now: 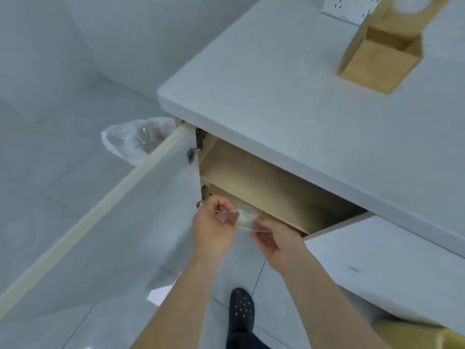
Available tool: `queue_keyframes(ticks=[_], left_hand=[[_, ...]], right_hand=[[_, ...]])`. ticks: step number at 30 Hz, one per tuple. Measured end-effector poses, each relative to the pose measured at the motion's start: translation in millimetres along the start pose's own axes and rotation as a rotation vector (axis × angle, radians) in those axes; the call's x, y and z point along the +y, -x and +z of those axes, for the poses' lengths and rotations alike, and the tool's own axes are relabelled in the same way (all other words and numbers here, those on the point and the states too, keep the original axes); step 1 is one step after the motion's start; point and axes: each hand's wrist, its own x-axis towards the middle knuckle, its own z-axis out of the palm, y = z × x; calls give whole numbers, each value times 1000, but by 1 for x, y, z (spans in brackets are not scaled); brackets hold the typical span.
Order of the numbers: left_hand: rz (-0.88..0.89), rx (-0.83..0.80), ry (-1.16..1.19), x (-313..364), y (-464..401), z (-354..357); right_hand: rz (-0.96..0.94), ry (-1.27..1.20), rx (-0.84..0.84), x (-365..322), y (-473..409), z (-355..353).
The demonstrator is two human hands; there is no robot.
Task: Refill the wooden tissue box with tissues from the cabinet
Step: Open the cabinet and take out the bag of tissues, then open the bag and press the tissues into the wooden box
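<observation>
Two hands (pixel 241 230), one box (pixel 382 54), perhaps one wrapper (pixel 245 219)

light: even, cool, soft | shadows: faint | edges: bowed, slightly blurred

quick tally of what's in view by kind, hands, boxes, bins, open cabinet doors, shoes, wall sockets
hands: 2, left hand and right hand, both pinching a clear plastic wrapper
wooden tissue box: 1, on the countertop
bin with clear bag: 1
open cabinet doors: 2
shoe: 1
wall socket plate: 1
total: 8
</observation>
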Motion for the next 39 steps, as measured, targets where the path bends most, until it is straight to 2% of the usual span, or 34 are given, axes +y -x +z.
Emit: queue_keyframes(ticks=[3,6,10,12,14,16,19,21,23,30,34,39], left_hand=[[16,-37,9,34,42,-45],[80,-19,-13,64,69,-92],[114,179,-91,87,80,-162],[107,292,-234,82,80,-196],[48,320,-394,68,76,-228],[-97,240,-539,45,71,-256],[-334,-15,-626,7,65,-279],[-410,-99,-611,-5,68,-278],[-378,-81,-669,-11,77,-269],[-404,-87,-624,3,128,-205],[-445,-103,-500,18,159,-141],[-555,-227,-179,59,167,-49]], right_hand=[[34,0,-29,3,70,3],[-61,64,-60,-4,128,11],[-181,188,-136,-17,188,20],[-201,294,-182,-21,211,23],[-213,363,-236,-22,230,23],[-230,372,-295,-22,240,19],[-271,411,-367,-21,248,8],[-274,457,-409,-23,249,-2],[-249,509,-414,-26,249,-10],[-271,523,-208,-37,234,-18],[-271,480,-161,-57,218,-28],[-166,336,-166,-109,203,-43]])
